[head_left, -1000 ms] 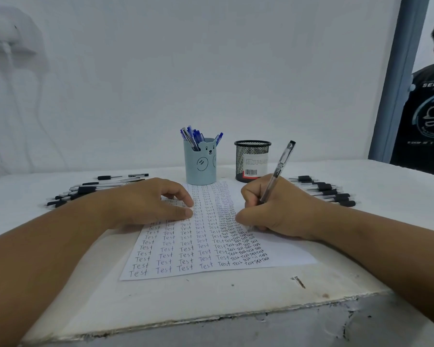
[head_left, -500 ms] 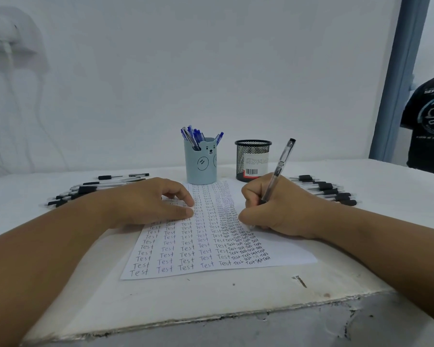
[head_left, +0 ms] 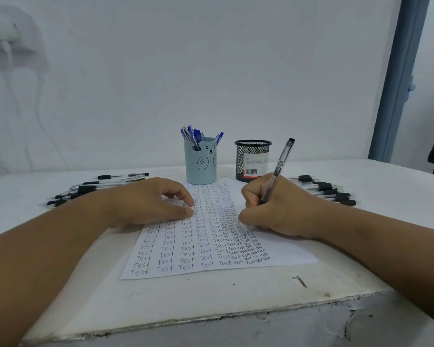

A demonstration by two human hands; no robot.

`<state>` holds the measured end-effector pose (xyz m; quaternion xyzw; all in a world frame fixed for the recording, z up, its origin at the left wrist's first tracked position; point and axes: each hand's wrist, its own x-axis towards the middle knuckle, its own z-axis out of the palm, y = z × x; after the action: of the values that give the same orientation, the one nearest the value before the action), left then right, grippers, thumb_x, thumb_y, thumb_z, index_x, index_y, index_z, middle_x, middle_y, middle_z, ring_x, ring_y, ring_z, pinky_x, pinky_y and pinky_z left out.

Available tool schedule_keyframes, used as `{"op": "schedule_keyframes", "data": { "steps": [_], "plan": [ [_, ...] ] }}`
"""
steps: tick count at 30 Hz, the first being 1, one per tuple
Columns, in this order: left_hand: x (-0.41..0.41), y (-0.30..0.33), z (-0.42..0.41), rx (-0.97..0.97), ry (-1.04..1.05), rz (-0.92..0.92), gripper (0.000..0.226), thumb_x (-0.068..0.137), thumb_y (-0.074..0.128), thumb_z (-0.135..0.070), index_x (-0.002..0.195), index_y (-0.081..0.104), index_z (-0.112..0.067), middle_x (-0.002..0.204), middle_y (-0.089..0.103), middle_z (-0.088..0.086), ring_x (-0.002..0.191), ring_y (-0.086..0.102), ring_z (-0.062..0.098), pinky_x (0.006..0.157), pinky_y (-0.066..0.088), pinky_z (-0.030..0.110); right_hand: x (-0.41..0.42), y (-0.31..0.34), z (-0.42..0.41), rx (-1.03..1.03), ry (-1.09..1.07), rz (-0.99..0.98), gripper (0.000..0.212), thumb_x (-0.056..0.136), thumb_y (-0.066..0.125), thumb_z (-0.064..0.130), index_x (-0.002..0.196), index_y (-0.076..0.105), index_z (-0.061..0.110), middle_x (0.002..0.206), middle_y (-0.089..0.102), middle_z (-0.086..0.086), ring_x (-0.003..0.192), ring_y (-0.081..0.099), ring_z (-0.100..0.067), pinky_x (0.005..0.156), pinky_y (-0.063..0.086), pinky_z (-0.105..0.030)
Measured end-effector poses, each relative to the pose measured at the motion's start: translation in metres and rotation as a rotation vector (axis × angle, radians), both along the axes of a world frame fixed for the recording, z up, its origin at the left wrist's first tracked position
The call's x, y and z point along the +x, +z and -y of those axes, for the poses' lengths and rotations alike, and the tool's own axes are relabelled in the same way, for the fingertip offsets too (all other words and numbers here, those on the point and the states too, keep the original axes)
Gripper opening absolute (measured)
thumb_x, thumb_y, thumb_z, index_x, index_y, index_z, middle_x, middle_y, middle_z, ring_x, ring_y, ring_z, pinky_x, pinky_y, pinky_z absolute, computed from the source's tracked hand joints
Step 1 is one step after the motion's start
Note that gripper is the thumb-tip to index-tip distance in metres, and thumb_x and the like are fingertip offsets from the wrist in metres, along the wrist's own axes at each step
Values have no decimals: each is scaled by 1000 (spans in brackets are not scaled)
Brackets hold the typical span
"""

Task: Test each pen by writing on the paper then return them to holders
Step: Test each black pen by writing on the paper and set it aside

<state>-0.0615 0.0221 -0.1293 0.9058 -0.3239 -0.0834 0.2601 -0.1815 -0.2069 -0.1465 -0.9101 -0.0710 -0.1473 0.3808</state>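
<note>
The sheet of paper point(head_left: 186, 251) lies flat on the white table point(head_left: 211, 304) between the two hands, its surface filled with columns of the handwritten word "Test", larger and spaced on the left-hand side, small and crowded toward the right hand. Some of the words are in black ink, some in blue or purple.

The right hand point(head_left: 281, 211) grips a clear-barrelled black pen point(head_left: 277, 171), fingers curled tightly round its lower part, with the capped end tilted up and away from the hand. The tip meets the paper just below the thumb, at the edge of the crowded columns.

The left hand point(head_left: 150, 201) rests palm down on the upper left part of the paper, its fingers loosely bent and its fingertips point(head_left: 188, 211) touching the sheet; it holds nothing.

Beyond the hands, between them, stands a pale blue bear-face pen holder point(head_left: 201, 164) with blue pens point(head_left: 193, 135) sticking up from it. Just beside it, behind the right hand, stands a black mesh pen holder point(head_left: 252, 159) bearing a barcode label. Loose black-capped pens point(head_left: 85, 189) lie on the table outside the left hand, and another row of black pens point(head_left: 328, 190) lies outside the right hand.
</note>
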Motion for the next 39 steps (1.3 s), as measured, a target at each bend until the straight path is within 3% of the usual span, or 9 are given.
{"op": "schedule_keyframes", "data": {
  "steps": [4, 9, 13, 19, 28, 32, 35, 37, 39],
  "plan": [
    [1, 0, 0, -1, -2, 7, 20, 81, 74, -53, 100, 71, -47, 122, 54, -23, 104, 47, -10, 98, 35, 28, 0, -1, 0, -5, -15, 31, 29, 65, 66, 20, 53, 41, 14, 62, 47, -24, 56, 40, -19, 55, 30, -28],
    [1, -1, 0, -5, -2, 8, 19, 81, 75, -53, 99, 71, -47, 121, 55, -23, 104, 48, -9, 98, 35, 28, 0, -1, 0, -13, -5, 25, 30, 66, 65, 18, 53, 39, 14, 65, 46, -29, 57, 39, -19, 57, 31, -29],
    [1, -1, -1, -10, -3, 5, 20, 81, 75, -52, 100, 71, -45, 119, 55, -25, 104, 47, -11, 98, 34, 28, 3, -2, 2, 9, 10, 16, 29, 64, 65, 18, 51, 39, 16, 58, 45, -15, 57, 40, -19, 56, 30, -29],
    [0, -1, 0, 0, 5, -2, 21, 82, 73, -52, 102, 71, -44, 117, 54, -28, 102, 46, -12, 96, 32, 27, 4, -4, 4, 32, 13, 36, 28, 64, 65, 18, 52, 40, 14, 57, 45, -12, 55, 38, -18, 55, 30, -27],
    [0, 0, 0, 5, 5, 8, 21, 82, 74, -52, 102, 70, -45, 118, 54, -27, 102, 47, -11, 95, 33, 26, 2, -2, 2, 10, 15, 32, 30, 63, 66, 18, 51, 38, 16, 58, 42, -14, 56, 36, -18, 57, 30, -32],
    [-1, 0, 1, 1, 3, 5, 20, 83, 73, -51, 102, 70, -43, 115, 54, -29, 101, 46, -12, 96, 33, 26, 0, -1, 1, 38, 30, 21, 34, 67, 70, 15, 53, 39, 12, 60, 43, -25, 55, 38, -18, 55, 31, -30],
    [-1, 0, 0, 10, 2, 14, 20, 84, 73, -51, 102, 70, -44, 115, 55, -29, 102, 46, -14, 98, 34, 26, -1, -1, 2, 198, -2, 72, 44, 85, 78, 19, 56, 46, 14, 49, 44, -10, 46, 37, -17, 46, 32, -23],
    [0, 0, 0, 15, 2, 19, 20, 83, 73, -52, 102, 70, -45, 116, 55, -30, 103, 46, -14, 99, 34, 27, 2, 1, 2, 435, -52, 60, 47, 94, 66, 42, 59, 51, 15, 52, 49, -5, 45, 38, -16, 44, 32, -20],
    [0, 0, 0, 17, 4, 18, 21, 83, 73, -52, 102, 70, -45, 115, 56, -30, 103, 47, -14, 99, 35, 27, 5, 2, 3, 540, -92, 87, 58, 96, 54, 56, 57, 52, 13, 58, 49, -9, 48, 42, -18, 44, 35, -20]
  ]
}}
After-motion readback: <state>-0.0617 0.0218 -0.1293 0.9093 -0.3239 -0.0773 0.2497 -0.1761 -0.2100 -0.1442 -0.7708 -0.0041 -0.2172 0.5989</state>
